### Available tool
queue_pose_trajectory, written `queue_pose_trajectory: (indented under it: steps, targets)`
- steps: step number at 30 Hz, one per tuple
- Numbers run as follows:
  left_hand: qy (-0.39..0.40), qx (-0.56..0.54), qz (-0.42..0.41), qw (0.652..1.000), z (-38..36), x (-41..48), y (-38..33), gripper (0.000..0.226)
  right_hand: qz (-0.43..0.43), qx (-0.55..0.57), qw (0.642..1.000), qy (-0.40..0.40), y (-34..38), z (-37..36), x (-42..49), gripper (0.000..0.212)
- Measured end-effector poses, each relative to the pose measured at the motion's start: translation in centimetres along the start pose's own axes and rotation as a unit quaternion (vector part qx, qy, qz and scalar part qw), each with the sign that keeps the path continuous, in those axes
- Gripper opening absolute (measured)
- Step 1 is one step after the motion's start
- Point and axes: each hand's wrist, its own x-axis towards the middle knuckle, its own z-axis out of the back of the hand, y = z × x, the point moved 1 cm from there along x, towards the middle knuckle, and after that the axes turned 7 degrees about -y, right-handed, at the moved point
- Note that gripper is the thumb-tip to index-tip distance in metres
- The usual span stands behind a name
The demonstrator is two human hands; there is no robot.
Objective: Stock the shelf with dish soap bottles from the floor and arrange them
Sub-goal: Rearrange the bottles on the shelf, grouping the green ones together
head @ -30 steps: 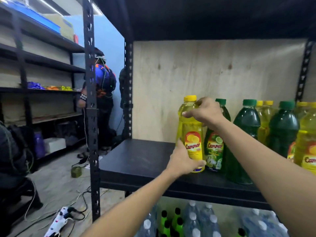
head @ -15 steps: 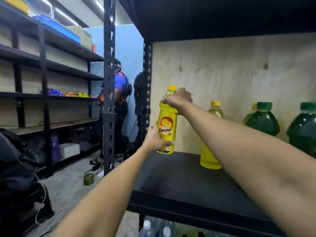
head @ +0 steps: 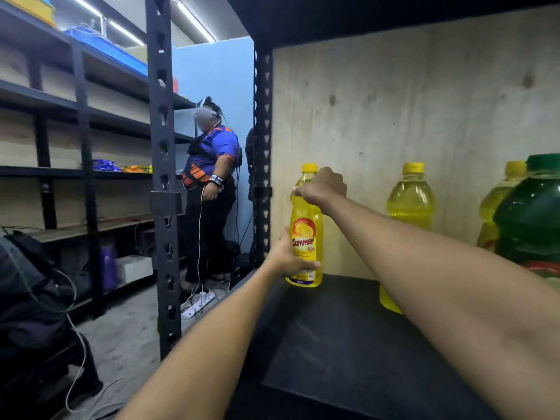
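Up at the back-left corner of the black shelf (head: 333, 344), both hands are on one yellow dish soap bottle (head: 306, 231). The left grip (head: 285, 259) wraps the lower body from the left side, with one digit lying across the bottom of the label, fingers curled and closed on the plastic. The right grip (head: 322, 189) comes in from the right and is closed over the shoulder of the same bottle, just below its yellow cap (head: 309, 168), knuckles toward the camera. Between the two grips the bottle stands upright with its red-and-yellow label facing out. Its base sits at shelf level directly under the left grip; whether it is fully set down cannot be told.

Right of the right grip, apart from the held bottle, a second yellow bottle (head: 410, 201) stands against the plywood back panel (head: 394, 116), partly hidden by the right forearm. Further right of that grip stand a third yellow bottle (head: 497, 207) and a dark green bottle (head: 530, 219), close together, the green one in front.

Left of the left grip is the perforated shelf post (head: 163, 177). Beyond it another person (head: 212, 153) in a blue and orange shirt stands by the far shelving, with a white power strip (head: 198, 301) on the floor near their feet.
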Motion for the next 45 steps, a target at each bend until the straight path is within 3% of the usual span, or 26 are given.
queue_pose_trajectory:
  steps: [5,8,10,12,13,15,18,20,23,26,28,31,33,36,40,42,45]
  targets:
    - [0.001,-0.01,0.007,1.0,0.0,-0.7,0.3,0.105,0.019,-0.028,0.999,0.006,-0.4,0.2,-0.6,0.067]
    - [0.0,0.004,0.069,0.998,0.1,-2.0,-1.2,0.126,0.016,-0.039,0.997,0.072,0.6,1.9,-1.2,0.081]
    - [-0.106,0.041,0.088,0.99,0.1,-3.4,-3.3,0.123,0.035,-0.032,0.998,0.049,1.7,5.2,-1.3,0.086]
    - [-0.264,0.022,-0.039,0.964,-0.4,-5.2,-5.5,0.093,0.086,-0.075,0.991,-0.068,1.7,9.4,-1.0,0.078]
    - [-0.303,-0.01,-0.108,0.947,-0.8,-6.1,-6.9,0.079,0.095,-0.106,0.981,-0.128,1.0,11.4,-1.0,0.073]
    - [-0.245,-0.093,-0.158,0.952,-2.3,-6.9,-9.3,0.063,0.067,-0.156,0.964,-0.203,-1.0,14.0,-1.0,0.071]
    - [0.04,-0.208,-0.007,0.977,-5.4,-6.6,-11.4,0.08,-0.025,-0.183,0.967,-0.173,-4.1,14.3,-1.4,0.081]
    - [0.154,-0.17,0.075,0.97,-7.1,-6.6,-11.4,0.099,-0.078,-0.147,0.979,-0.12,-5.6,13.6,-1.6,0.086]
    - [0.195,-0.133,0.086,0.968,-9.1,-6.7,-10.6,0.105,-0.08,-0.078,0.989,-0.102,-6.9,12.7,-1.6,0.071]
    - [0.171,-0.126,0.079,0.974,-10.1,-7.0,-10.4,0.097,-0.039,-0.032,0.992,-0.115,-7.4,13.1,-1.9,0.057]
    - [0.151,-0.1,0.054,0.982,-9.3,-7.1,-10.4,0.095,0.007,-0.013,0.996,-0.088,-7.0,14.2,-2.5,0.062]
    - [0.182,-0.12,0.003,0.976,-6.0,-7.5,-10.0,0.099,0.07,0.014,0.997,-0.04,-5.8,15.6,-3.9,0.072]
    - [0.219,-0.154,-0.027,0.963,-3.7,-8.5,-9.5,0.103,0.061,0.124,0.99,0.013,-4.6,16.5,-4.6,0.072]
    - [0.244,-0.201,-0.019,0.949,-1.2,-9.4,-8.1,0.099,0.064,0.27,0.95,0.145,-2.6,17.3,-5.2,0.067]
    - [0.12,-0.228,-0.014,0.966,1.6,-9.7,-6.7,0.115,0.065,0.349,0.914,0.195,0.3,16.4,-6.0,0.068]
    - [0.009,-0.176,-0.02,0.984,2.5,-10.3,-6.6,0.121,0.046,0.313,0.935,0.162,1.4,14.9,-6.5,0.071]
    - [-0.144,-0.042,0.02,0.988,2.9,-11.6,-6.2,0.124,0.013,0.14,0.978,0.153,2.2,11.3,-8.0,0.073]
